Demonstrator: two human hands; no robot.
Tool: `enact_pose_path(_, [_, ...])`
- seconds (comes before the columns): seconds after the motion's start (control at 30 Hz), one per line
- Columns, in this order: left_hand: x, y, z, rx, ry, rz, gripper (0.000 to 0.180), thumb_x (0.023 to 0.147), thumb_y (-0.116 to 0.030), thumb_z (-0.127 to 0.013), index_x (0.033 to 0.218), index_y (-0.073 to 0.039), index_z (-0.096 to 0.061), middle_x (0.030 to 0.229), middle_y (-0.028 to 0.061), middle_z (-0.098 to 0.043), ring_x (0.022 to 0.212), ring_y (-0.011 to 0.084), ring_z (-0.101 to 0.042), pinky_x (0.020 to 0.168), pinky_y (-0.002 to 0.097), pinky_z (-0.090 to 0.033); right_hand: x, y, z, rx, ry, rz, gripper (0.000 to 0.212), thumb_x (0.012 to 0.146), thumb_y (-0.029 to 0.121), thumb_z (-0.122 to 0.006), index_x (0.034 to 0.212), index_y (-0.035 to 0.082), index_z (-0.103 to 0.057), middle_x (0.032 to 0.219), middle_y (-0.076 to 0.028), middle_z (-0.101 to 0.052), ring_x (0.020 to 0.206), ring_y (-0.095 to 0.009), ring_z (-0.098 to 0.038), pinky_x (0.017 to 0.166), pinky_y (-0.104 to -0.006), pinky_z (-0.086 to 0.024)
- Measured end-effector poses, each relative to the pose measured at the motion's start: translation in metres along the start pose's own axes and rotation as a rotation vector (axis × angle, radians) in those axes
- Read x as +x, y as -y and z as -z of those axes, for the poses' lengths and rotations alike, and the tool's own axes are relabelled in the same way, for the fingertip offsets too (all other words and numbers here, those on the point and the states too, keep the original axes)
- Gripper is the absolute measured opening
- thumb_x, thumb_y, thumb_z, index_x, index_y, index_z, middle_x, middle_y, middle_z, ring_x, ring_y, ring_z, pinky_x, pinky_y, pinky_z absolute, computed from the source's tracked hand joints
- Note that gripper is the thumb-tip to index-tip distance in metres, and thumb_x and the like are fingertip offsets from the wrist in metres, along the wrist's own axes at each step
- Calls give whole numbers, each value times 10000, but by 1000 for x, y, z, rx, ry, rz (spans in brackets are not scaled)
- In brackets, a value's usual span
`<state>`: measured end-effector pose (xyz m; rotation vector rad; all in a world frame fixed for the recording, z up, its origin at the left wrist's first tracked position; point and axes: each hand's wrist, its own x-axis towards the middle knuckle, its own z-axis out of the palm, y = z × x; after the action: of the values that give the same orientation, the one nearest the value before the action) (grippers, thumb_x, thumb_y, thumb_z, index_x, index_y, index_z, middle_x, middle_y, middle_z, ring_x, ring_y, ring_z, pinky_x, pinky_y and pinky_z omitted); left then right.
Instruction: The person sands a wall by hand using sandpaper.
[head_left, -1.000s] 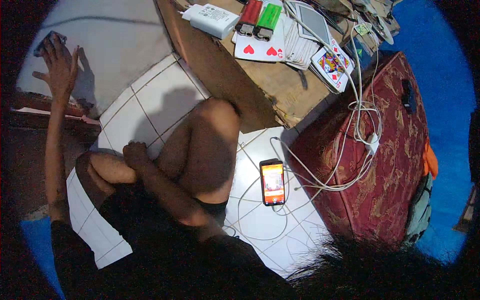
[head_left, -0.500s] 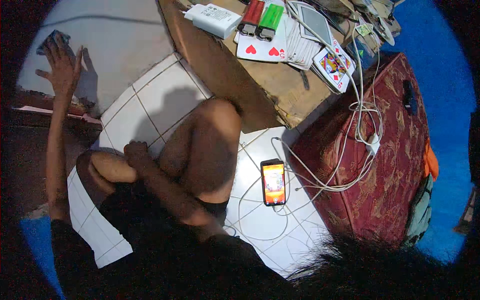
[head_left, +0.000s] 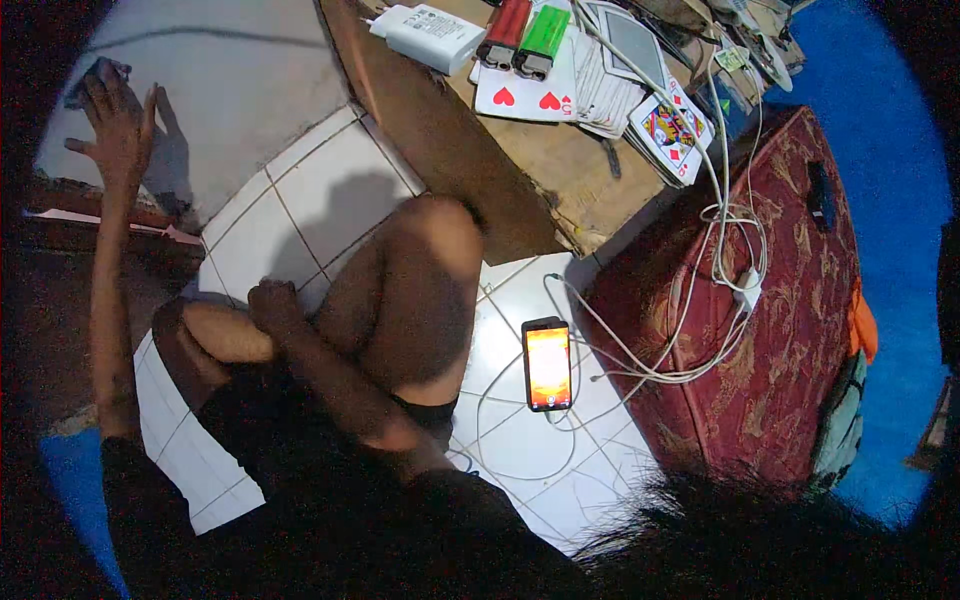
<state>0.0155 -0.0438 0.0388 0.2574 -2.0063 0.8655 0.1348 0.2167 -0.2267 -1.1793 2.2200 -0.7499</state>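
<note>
Left hand (head_left: 120, 140): arm extended toward the upper left, fingers spread, not wrapped around anything. The fingertips overlap a dark item (head_left: 76, 96) on the pale wall (head_left: 240, 100). The item lies directly under the fingertips and shows at their edges; its kind cannot be told. A shadow of the hand falls on the wall just right of the thumb side.

Right hand (head_left: 272, 305): curled into a loose fist beside the bent legs (head_left: 430, 270), low and well apart from the dark item. The inside of the fist is hidden; whether it contains anything cannot be told.

Phone (head_left: 547, 365): face up on the white tiles (head_left: 300, 220), screen lit, to the right of both hands and nearer the right. A white cable (head_left: 570, 455) loops around it; further cable runs across the maroon cushion (head_left: 740, 400) at the right. A small black object (head_left: 820, 195) rests on the cushion, and orange cloth (head_left: 862, 325) shows at its far edge.

Wooden surface (head_left: 575, 190), upper center: holds 1 white charger (head_left: 428, 36), 2 lighters side by side, the red lighter (head_left: 507, 28) left of the green lighter (head_left: 543, 42), and playing cards (head_left: 525, 98). The lighters overlap the cards.
</note>
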Motion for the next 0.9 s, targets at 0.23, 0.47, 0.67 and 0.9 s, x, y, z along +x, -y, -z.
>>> enact_pose_path(0.23, [-16,9,7,-22,-82,-200,869,1015,-671,-464,1676,-183,-182,1716,178,-187,1551,408,-258,982,935,-154,-9,7,23,54,175,56,236,830,200,-709,1020,75,-774,1053,-162,-715,1008,-357,-715,845,-529,-543])
enact_pose_path(0.47, [7,-21,9,-104,-118,-6,866,1018,-669,-455,1678,-182,-176,1725,166,-166,1552,414,-252,997,925,-151,-1,-4,19,-3,84,-20,214,855,189,-684,1007,70,-777,1091,-164,-719,1028,-351,-717,861,-532,-545])
enact_pose_path(0.67, [-2,-11,16,-51,-104,-14,876,1018,-680,-440,1679,-174,-170,1730,162,-147,1550,422,-247,999,924,-147,-6,8,10,-16,32,4,197,882,167,-646,986,65,-779,1087,-166,-717,1018,-336,-717,870,-538,-540])
enact_pose_path(0.9, [-12,2,20,36,-60,-15,902,1017,-688,-425,1672,-123,-167,1729,169,-143,1552,417,-241,970,930,-202,4,10,-19,49,76,32,233,899,208,-604,1024,81,-753,1031,-167,-695,986,-374,-695,841,-559,-502])
